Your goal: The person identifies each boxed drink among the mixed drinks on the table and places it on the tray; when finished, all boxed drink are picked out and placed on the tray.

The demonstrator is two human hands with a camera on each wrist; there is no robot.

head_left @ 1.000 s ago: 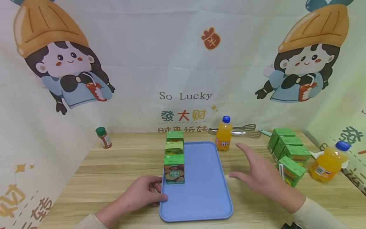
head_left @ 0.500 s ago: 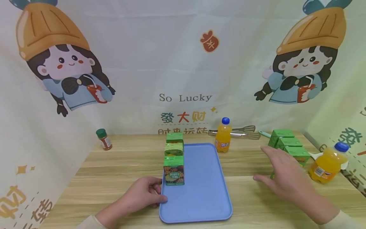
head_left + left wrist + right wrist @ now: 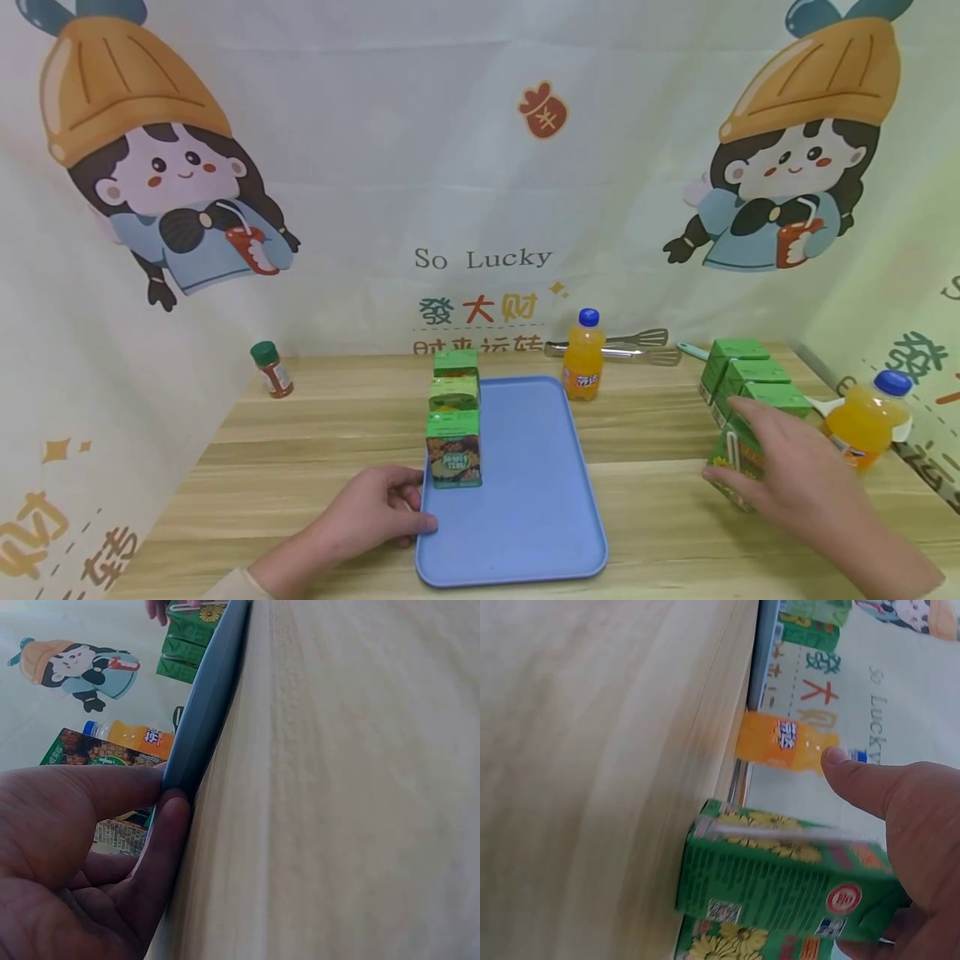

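My left hand [image 3: 375, 510] pinches the left rim of a blue tray [image 3: 525, 500]; the left wrist view shows thumb and fingers on the tray's edge [image 3: 202, 712]. Three green drink cartons [image 3: 454, 450] stand in a row along the tray's left side. On the right, my right hand [image 3: 806, 467] is at the nearest green drink carton [image 3: 737, 467], which has a straw on its side. In the right wrist view, the thumb [image 3: 855, 776] is spread apart from this carton [image 3: 780, 885], and the other fingers are mostly hidden behind it.
Three more green cartons [image 3: 750, 367] stand behind the right hand. An orange soda bottle [image 3: 583, 362] is beyond the tray's far right corner, another [image 3: 862, 421] at far right. Metal kitchen utensils [image 3: 637, 346] lie along the back wall. A spice jar [image 3: 272, 371] stands at back left.
My right hand has moved right, from beside the tray to the nearest carton. That carton now sits slightly further left and nearer. The left hand has stayed on the tray rim.
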